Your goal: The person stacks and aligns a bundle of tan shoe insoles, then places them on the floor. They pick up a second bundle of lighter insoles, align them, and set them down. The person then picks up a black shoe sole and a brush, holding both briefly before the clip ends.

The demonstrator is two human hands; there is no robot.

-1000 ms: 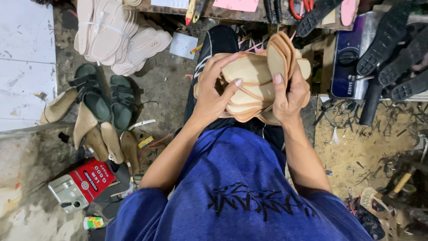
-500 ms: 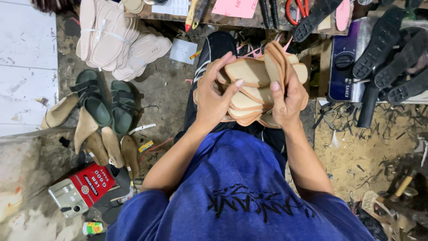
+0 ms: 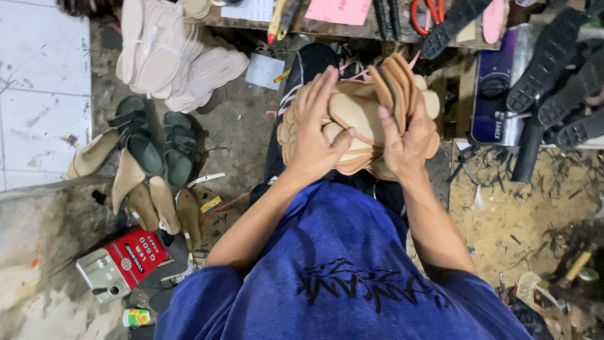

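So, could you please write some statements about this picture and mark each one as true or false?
1. Both hands hold one stack of tan insoles. True: the left hand lies on top and the right hand grips the side.
2. The pair of green sandals lies on the floor at the person's right. False: it lies at the left.
3. A bundle of pale pink soles lies beyond the green sandals. True.
4. The red-handled scissors are in the right hand. False: they lie on the wooden board ahead.
5. The red can stands upright. False: it lies on its side.
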